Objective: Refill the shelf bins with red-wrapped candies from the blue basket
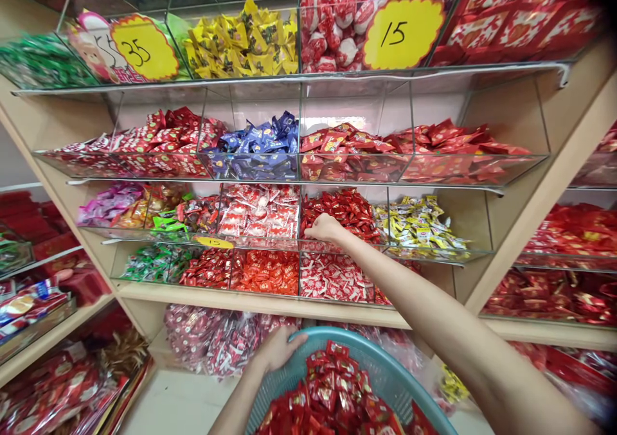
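My right hand [324, 227] reaches up into a clear bin of small red wrapped candies [347, 213] on the third shelf row, with its fingers curled down among them. My left hand [278, 348] grips the far rim of a teal plastic basket [385, 371] held low in front of me. The basket holds a heap of red candy packets [332, 390]. My right forearm crosses over the basket's right side.
Clear acrylic bins fill wooden shelves [270, 300]: blue candies [260, 142], yellow candies [245, 40], yellow-and-white sweets [419, 226], orange-red packets [267, 271]. Yellow price tags read 35 [144, 48] and 15 [402, 33]. Bagged sweets [216, 338] lie below. More red goods fill side shelves.
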### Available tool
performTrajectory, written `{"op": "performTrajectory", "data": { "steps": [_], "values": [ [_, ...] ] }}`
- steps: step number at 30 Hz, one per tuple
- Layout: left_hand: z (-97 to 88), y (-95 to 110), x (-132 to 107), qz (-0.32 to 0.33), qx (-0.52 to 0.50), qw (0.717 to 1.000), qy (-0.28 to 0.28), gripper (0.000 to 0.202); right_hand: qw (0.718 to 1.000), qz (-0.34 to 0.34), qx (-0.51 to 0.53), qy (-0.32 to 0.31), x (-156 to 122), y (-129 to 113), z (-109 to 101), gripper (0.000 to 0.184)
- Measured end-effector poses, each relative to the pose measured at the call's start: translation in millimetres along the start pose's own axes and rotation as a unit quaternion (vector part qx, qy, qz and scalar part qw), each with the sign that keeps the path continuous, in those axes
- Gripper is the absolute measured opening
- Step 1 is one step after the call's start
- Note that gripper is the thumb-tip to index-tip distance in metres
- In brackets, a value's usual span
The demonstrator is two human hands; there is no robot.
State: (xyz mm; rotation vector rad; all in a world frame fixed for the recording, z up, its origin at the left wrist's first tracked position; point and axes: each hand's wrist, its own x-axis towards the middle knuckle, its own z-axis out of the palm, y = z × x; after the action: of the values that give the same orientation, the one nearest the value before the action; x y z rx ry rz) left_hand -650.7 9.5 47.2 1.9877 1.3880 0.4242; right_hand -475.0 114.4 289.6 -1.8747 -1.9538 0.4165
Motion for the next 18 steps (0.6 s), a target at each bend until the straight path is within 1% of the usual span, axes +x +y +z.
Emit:
{"op": "performTrajectory", "data": {
  "steps": [6, 8, 11, 15, 17, 18],
  "values": [
    [1.2, -2, 1, 0.0, 0.006, 1.0, 0.004, 0.059, 0.999, -0.006, 0.04, 0.016, -1, 2, -2, 0.019],
    [1.4, -3, 1, 0.0, 0.004, 1.0, 0.006, 0.059, 0.998, -0.013, 0.063, 0.029, -4, 5, -9, 0.018],
    [1.4, -2, 1, 0.0, 0.002, 1.0, 0.005, 0.059, 0.991, -0.023, 0.125, 0.051, -13, 14, -26, 0.019],
    [1.1, -1, 1, 0.001, 0.01, 1.0, 0.004, 0.059, 0.966, -0.032, 0.245, 0.075, -38, 36, -49, 0.014],
    [1.4, -1, 2, 0.007, 0.011, 1.0, 0.007, 0.059, 0.954, -0.05, 0.284, 0.082, -57, 51, -52, 0.013],
    [1.6, -1, 2, 0.011, 0.007, 1.0, 0.007, 0.059, 0.95, -0.063, 0.295, 0.077, -68, 59, -51, 0.013]
  ]
}}
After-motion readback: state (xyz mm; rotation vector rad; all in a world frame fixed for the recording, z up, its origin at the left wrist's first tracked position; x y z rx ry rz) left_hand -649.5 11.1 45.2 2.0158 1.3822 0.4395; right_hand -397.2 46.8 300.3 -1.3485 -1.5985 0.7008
